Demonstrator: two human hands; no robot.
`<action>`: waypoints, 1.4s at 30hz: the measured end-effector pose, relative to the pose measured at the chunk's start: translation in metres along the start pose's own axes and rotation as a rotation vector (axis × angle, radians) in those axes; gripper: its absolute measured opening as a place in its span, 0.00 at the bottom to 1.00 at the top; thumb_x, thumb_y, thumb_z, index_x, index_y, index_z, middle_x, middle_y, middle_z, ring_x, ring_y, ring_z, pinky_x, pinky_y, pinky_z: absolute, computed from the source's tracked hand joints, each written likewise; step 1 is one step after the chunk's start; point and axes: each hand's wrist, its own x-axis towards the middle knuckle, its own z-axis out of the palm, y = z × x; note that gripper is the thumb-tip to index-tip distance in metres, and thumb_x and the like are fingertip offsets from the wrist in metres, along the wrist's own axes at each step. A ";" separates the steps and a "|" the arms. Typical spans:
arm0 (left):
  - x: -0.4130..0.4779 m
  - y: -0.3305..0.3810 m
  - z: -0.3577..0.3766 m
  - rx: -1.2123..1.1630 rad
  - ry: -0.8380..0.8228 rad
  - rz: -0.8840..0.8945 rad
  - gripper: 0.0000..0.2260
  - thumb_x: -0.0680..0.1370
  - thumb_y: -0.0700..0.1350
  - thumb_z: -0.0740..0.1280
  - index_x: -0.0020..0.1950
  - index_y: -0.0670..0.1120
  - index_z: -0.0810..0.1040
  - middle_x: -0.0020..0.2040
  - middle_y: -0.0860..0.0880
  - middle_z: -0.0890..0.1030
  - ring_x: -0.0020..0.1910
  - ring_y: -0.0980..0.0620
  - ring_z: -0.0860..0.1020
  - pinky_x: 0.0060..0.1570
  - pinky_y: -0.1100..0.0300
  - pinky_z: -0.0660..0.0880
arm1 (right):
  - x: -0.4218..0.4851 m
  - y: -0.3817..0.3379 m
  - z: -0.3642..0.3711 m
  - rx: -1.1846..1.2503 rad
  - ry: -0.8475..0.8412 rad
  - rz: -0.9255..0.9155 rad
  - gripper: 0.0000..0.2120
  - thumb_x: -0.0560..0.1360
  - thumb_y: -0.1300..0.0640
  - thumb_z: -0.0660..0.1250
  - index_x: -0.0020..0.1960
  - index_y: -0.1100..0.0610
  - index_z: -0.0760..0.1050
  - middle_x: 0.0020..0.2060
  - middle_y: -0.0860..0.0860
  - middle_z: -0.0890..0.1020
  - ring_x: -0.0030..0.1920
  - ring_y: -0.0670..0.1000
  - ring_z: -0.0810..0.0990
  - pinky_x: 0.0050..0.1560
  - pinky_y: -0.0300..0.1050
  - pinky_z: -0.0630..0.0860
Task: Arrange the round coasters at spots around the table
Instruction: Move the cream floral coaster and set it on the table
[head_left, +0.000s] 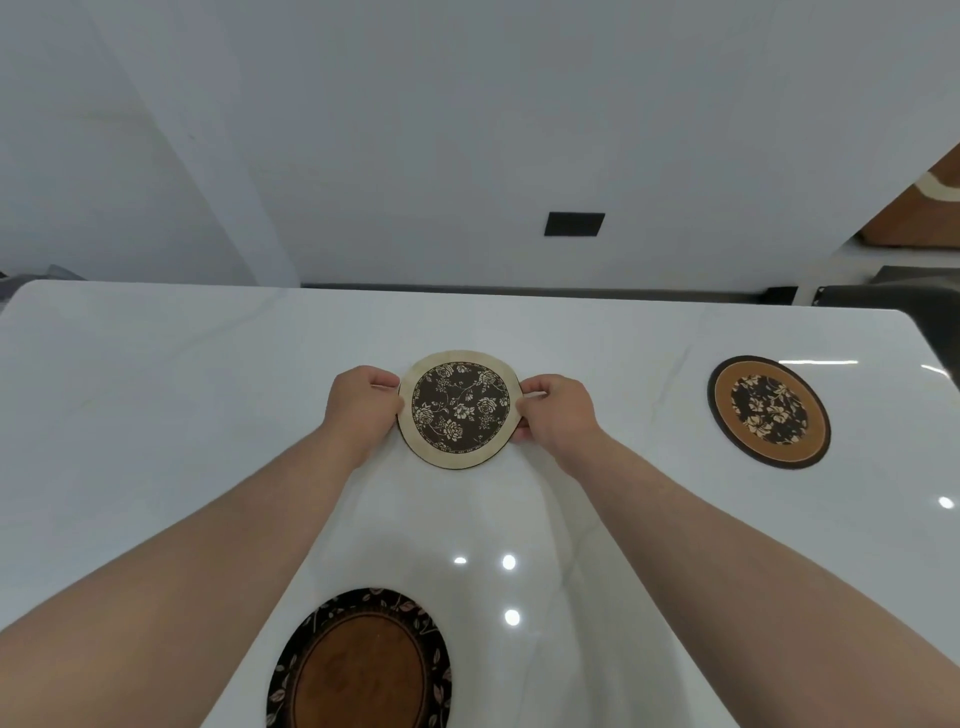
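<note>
While both hands grasp the round cream-rimmed coaster with the dark floral centre (459, 409), that coaster sits between them over the middle of the glossy white bench (156, 395). The left hand (358, 402) pinches its left edge and the right hand (553, 410) pinches its right edge; each grip is clenched on the rim, fingers above and thumb apparently beneath. Whether the coaster rests flat on the bench or is held slightly clear of it cannot be told from this view.

Two other coasters already lie flat. The round tan-rimmed coaster with a dark flowered centre (769, 412) lies well to the right of the right-hand grip, near the bench's right edge. The round dark leaf-bordered coaster with a plain brown centre (361, 660) lies nearer the person than both grips, close to the bench's near edge.

The step in hand appears to be seating the held coaster at its spot. To do it well:

1. Keep both grips level so the disc meets the surface flat, not edge-first.
2. Keep the spot well apart from the two coasters already laid.
3. Lower until the underside bears fully, then release both grips together, drawing the fingers outward.
4. Avoid sliding; the polished surface will likely let a thin disc skate.
</note>
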 end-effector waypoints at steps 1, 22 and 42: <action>0.000 0.000 -0.001 -0.008 -0.003 0.009 0.10 0.70 0.31 0.66 0.45 0.44 0.77 0.42 0.45 0.79 0.34 0.48 0.77 0.39 0.55 0.77 | 0.001 -0.001 0.002 -0.006 0.003 -0.009 0.11 0.71 0.71 0.60 0.47 0.64 0.79 0.34 0.56 0.81 0.29 0.54 0.80 0.40 0.55 0.85; 0.002 -0.017 -0.016 0.371 -0.166 0.338 0.06 0.68 0.38 0.67 0.43 0.46 0.77 0.38 0.50 0.72 0.37 0.51 0.69 0.46 0.57 0.69 | 0.011 0.009 0.004 -0.577 -0.018 -0.302 0.05 0.73 0.59 0.62 0.39 0.57 0.74 0.33 0.51 0.78 0.36 0.58 0.79 0.37 0.49 0.77; -0.002 -0.011 -0.017 0.807 -0.196 0.451 0.43 0.56 0.61 0.78 0.68 0.53 0.68 0.54 0.53 0.64 0.62 0.48 0.64 0.61 0.54 0.66 | 0.014 0.007 -0.009 -0.925 -0.240 -0.416 0.40 0.58 0.39 0.78 0.65 0.49 0.67 0.54 0.49 0.64 0.60 0.56 0.68 0.63 0.49 0.70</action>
